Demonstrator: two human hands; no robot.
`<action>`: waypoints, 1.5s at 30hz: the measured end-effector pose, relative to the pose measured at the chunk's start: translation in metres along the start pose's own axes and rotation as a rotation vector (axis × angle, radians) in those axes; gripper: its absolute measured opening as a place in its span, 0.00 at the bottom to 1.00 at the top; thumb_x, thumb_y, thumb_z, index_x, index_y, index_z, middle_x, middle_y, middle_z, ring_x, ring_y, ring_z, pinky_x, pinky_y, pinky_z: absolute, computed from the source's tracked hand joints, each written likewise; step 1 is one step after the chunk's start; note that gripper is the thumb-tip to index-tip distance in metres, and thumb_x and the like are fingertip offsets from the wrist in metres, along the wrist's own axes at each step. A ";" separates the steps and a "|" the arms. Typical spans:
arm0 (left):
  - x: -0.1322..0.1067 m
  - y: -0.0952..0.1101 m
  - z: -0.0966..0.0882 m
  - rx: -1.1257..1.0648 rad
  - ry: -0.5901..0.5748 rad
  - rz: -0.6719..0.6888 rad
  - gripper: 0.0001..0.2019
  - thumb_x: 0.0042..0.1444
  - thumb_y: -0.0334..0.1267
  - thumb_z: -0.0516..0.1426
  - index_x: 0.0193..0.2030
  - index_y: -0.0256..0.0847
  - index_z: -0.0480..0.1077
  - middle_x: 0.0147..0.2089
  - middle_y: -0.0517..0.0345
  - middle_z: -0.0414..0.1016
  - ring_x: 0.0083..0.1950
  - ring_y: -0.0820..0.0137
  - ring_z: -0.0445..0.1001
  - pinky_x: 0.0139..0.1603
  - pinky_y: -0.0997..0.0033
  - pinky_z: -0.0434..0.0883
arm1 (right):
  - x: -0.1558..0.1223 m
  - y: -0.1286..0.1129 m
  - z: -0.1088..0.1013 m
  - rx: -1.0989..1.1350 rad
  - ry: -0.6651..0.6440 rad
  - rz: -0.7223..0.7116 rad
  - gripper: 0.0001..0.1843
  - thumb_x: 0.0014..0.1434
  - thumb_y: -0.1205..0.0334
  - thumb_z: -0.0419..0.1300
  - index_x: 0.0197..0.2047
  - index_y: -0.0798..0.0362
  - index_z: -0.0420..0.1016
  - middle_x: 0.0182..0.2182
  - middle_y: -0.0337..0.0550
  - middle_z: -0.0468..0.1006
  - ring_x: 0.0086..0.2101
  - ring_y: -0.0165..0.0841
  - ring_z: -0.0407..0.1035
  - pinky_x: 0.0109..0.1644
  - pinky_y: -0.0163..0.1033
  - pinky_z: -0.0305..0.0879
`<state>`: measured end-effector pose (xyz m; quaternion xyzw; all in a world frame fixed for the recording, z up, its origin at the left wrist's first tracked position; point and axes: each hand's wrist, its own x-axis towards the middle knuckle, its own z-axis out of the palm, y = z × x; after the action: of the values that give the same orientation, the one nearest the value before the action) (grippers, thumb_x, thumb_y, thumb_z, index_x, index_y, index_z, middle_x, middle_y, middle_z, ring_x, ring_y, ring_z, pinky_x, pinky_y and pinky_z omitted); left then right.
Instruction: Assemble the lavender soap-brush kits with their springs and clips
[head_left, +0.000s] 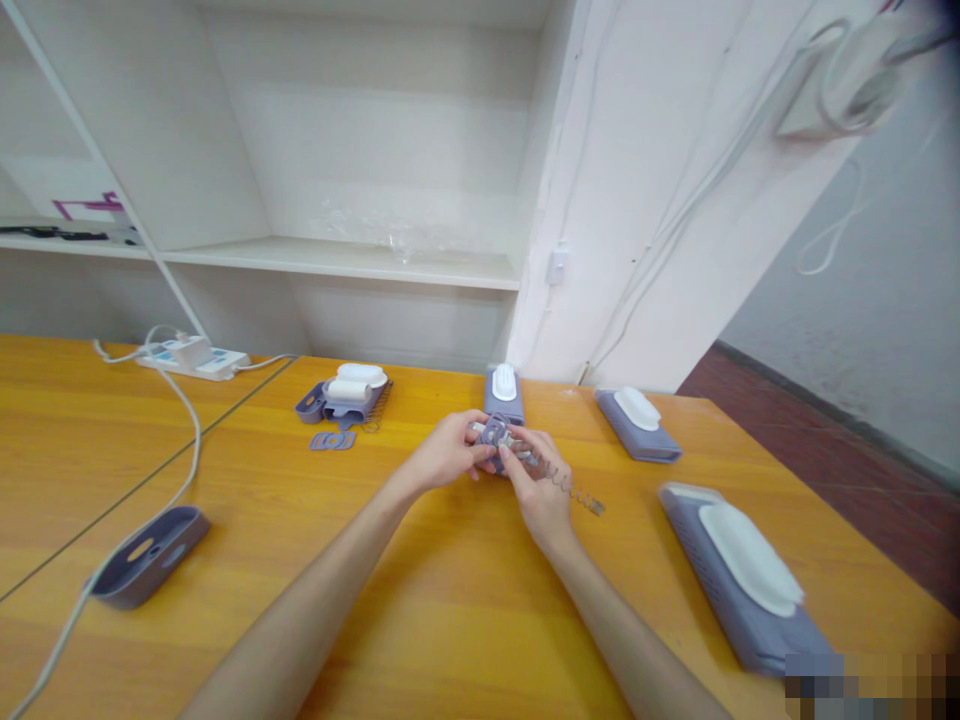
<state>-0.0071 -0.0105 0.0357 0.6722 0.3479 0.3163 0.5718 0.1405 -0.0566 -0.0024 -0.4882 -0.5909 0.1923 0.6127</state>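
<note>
My left hand (pixel 450 452) pinches a small grey-purple plastic part (pixel 493 432) from its left side. From the other side, the fingers of my right hand (pixel 543 492) close on the same part, thumb on top. A thin metal coil spring (pixel 576 488) runs out from the part across my right hand, its far end pointing right and towards me. Some whitish bits show between the fingers; their kind I cannot make out. Just behind the hands lies a grey-purple case (pixel 504 408) with a white oval piece (pixel 504 381) on top.
At the back left sit grey-purple parts (pixel 351 408) with white pieces, a spring, and a flat cut-out plate (pixel 332 440). An open grey-purple shell (pixel 154 560) lies left near a white cable (pixel 196 440) and power strip (pixel 225 362). Similar cases (pixel 645 440) (pixel 720 580) stand right.
</note>
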 end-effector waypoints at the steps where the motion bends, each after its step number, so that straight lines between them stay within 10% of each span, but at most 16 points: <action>1: 0.000 0.001 0.000 0.001 0.039 -0.009 0.14 0.49 0.35 0.59 0.43 0.36 0.65 0.30 0.55 0.75 0.28 0.72 0.74 0.23 0.79 0.68 | 0.001 0.000 -0.001 -0.015 0.008 -0.010 0.12 0.55 0.59 0.60 0.43 0.52 0.74 0.39 0.46 0.74 0.39 0.37 0.70 0.43 0.44 0.69; 25: -0.002 0.014 -0.005 0.134 0.183 0.130 0.13 0.53 0.45 0.57 0.29 0.35 0.71 0.26 0.61 0.69 0.28 0.76 0.65 0.29 0.77 0.63 | 0.000 0.002 -0.002 -0.135 0.107 -0.185 0.13 0.52 0.61 0.63 0.43 0.51 0.76 0.47 0.50 0.67 0.44 0.39 0.68 0.48 0.47 0.68; 45: 0.000 0.007 -0.001 0.003 0.091 0.091 0.19 0.51 0.38 0.60 0.49 0.32 0.71 0.43 0.47 0.77 0.39 0.68 0.74 0.40 0.70 0.70 | 0.005 -0.001 -0.005 -0.152 0.123 -0.149 0.10 0.55 0.60 0.62 0.41 0.53 0.76 0.41 0.46 0.72 0.41 0.35 0.69 0.47 0.42 0.66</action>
<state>-0.0072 -0.0111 0.0428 0.6732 0.3430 0.3719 0.5393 0.1460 -0.0551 0.0014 -0.4988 -0.5997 0.0705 0.6218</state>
